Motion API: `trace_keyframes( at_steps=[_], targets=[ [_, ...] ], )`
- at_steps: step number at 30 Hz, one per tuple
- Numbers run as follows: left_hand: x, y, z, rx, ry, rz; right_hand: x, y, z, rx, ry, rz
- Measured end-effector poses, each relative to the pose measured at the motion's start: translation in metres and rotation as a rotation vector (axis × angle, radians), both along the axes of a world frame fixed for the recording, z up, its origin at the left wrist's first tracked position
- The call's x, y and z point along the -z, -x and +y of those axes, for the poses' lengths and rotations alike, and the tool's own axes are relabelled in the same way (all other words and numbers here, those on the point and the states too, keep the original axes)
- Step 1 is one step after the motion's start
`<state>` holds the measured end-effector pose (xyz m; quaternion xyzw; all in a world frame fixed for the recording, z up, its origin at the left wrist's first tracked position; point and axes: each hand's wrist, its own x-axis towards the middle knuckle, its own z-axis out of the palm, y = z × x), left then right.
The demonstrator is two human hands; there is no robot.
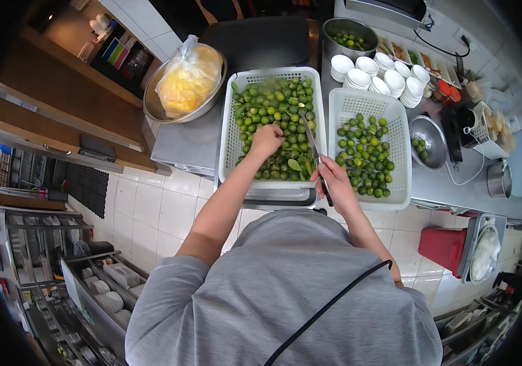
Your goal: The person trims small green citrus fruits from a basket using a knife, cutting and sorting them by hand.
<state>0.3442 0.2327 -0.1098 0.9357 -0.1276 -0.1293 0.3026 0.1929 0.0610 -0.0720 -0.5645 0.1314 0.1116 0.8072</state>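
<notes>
My right hand (335, 178) is wrapped around the dark handle of a knife (310, 138). Its long blade points away from me, over the right side of a white perforated basket (227, 131). Small green limes (267, 97) fill that basket, with a few loose leaves among them. My left hand (266, 141) reaches into the middle of the pile, its fingers curled together at the fruit. What they pinch is hidden. Just right of my knife hand, a second white basket (402, 174) holds a looser layer of limes (368, 149).
A metal bowl (218, 91) with a plastic bag of yellow pieces (183, 91) stands at left. Behind the baskets are a pot of limes (334, 27) and stacked white dishes (358, 78). Another metal bowl (435, 143) sits at right, above a red bin (441, 249).
</notes>
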Motion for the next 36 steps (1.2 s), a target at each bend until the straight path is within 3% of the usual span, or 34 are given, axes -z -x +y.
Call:
trace_keyframes(
  at_steps=[1, 3, 4, 9, 18, 25, 28, 36],
  targets=[
    [-0.002, 0.001, 0.011, 0.001, 0.001, 0.001, -0.001, 0.000, 0.000, 0.001, 0.001, 0.001],
    [-0.004, 0.007, 0.028, -0.174, 0.756, 0.431, -0.005, 0.001, -0.001, -0.015, 0.118, -0.040],
    [-0.012, 0.015, 0.035, -0.173, 0.756, 0.437, -0.009, 0.002, 0.000, -0.013, 0.119, -0.035],
    [-0.053, 0.054, 0.046, -0.308, 1.234, 0.561, -0.016, 0.003, 0.007, -0.077, 0.296, -0.107],
    [-0.063, 0.076, 0.046, -0.362, 1.367, 0.573, -0.020, 0.006, 0.026, -0.114, 0.449, -0.360],
    [-0.062, 0.068, 0.051, -0.365, 1.393, 0.587, -0.014, 0.007, 0.026, -0.136, 0.476, -0.341],
    [-0.057, 0.051, 0.063, -0.416, 1.362, 0.496, -0.020, 0.007, 0.019, -0.158, 0.517, -0.200],
    [-0.079, 0.066, 0.041, -0.322, 1.322, 0.525, -0.031, 0.011, 0.025, -0.120, 0.574, -0.357]
  ],
)
